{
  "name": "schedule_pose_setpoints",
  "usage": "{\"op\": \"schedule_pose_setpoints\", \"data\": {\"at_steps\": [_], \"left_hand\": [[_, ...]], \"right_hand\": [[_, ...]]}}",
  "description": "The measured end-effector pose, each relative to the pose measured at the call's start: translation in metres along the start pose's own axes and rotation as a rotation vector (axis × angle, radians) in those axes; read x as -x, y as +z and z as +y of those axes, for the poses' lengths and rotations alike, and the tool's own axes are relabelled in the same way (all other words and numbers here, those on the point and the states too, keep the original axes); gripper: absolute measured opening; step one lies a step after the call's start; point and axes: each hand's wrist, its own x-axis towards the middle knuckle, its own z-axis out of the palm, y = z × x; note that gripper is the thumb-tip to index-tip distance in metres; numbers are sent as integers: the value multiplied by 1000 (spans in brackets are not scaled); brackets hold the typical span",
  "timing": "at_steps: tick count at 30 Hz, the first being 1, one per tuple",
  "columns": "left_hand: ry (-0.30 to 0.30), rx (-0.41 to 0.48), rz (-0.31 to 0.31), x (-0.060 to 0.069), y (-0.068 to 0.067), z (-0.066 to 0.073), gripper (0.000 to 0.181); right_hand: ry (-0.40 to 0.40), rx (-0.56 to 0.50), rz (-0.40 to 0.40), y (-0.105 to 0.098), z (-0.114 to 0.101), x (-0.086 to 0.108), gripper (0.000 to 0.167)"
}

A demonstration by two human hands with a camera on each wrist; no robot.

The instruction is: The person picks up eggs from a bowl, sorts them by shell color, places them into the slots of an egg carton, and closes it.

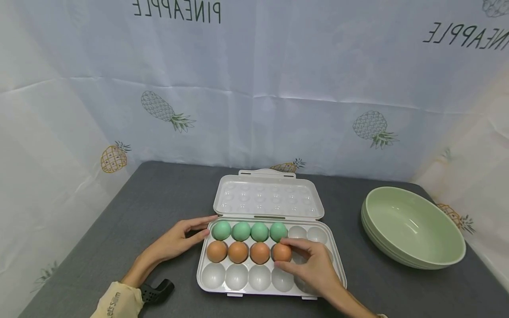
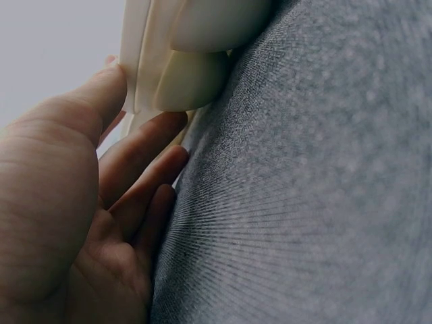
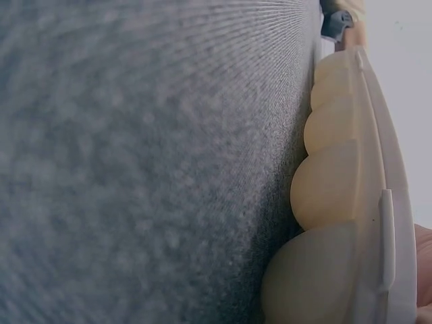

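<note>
A white egg box [image 1: 248,291] stands with its lid [image 1: 268,196] folded back. Green eggs [image 1: 240,231] sit in the left part of the far row, brown eggs [image 1: 237,252] in the middle row. My right hand [image 1: 314,267] pinches the rightmost brown egg [image 1: 281,253] between thumb and fingers, at a middle-row cup. With fairly straight fingers, my left hand [image 1: 175,240] touches the box's left edge; in the left wrist view its thumb [image 2: 108,91] meets the rim. The right wrist view shows the box's side [image 3: 378,169] and only a sliver of the right hand [image 3: 424,277].
Stacked pale green bowls [image 1: 413,225] stand on the right of the dark grey table [image 1: 171,190]. Several cups in the near row and at the right of the box hold no egg. A pineapple-print curtain [image 1: 254,88] hangs behind the table.
</note>
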Motion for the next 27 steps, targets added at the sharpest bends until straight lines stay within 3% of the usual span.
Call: {"op": "schedule_pose_setpoints", "data": {"at_steps": [6, 17, 22, 27], "left_hand": [[-5, 1, 3, 0, 0, 1, 42], [-3, -15, 8, -1, 0, 1, 42], [5, -17, 11, -1, 1, 1, 42], [11, -28, 17, -1, 0, 1, 42]], "right_hand": [[0, 23, -8, 1, 1, 1, 43], [-87, 44, 9, -4, 0, 0, 45], [-63, 56, 79, -31, -2, -10, 47], [75, 146, 164, -66, 4, -24, 46]]}}
